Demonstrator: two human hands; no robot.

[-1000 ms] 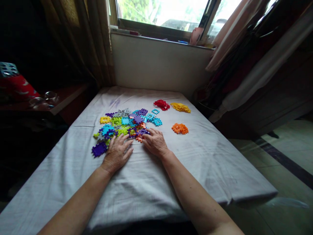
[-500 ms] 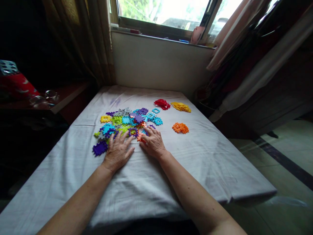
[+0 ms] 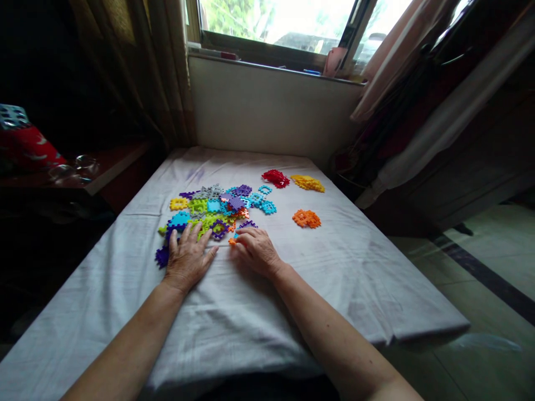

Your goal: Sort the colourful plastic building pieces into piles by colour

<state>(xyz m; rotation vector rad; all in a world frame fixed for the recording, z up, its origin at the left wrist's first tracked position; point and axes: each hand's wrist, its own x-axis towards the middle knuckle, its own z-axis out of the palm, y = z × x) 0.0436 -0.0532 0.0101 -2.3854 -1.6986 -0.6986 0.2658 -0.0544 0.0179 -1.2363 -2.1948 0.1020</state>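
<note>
A mixed heap of toothed plastic interlocking tiles (image 3: 203, 221), in purple, green, blue, grey and other colours, lies on the cloth-covered table. Over its near left edge my left hand (image 3: 186, 256) rests with fingers spread, partly covering a dark purple tile (image 3: 162, 257). My right hand (image 3: 254, 249) is at the heap's near right edge, fingers bent and drawn together. A small part of an orange tile (image 3: 232, 241) shows at those fingertips; most of it is hidden. A purple tile (image 3: 248, 224) lies just beyond that hand.
Separate piles of red tiles (image 3: 275, 178), yellow tiles (image 3: 308, 183) and orange tiles (image 3: 306, 218) lie to the right on the table's white cloth (image 3: 346, 278). A window wall (image 3: 267, 103) stands behind. At left, a dark side table (image 3: 119, 159) holds glasses and a red bag.
My left hand has slid left, over the dark purple tile. My right hand has drawn slightly back toward me and left, its fingers closing around an orange tile.
</note>
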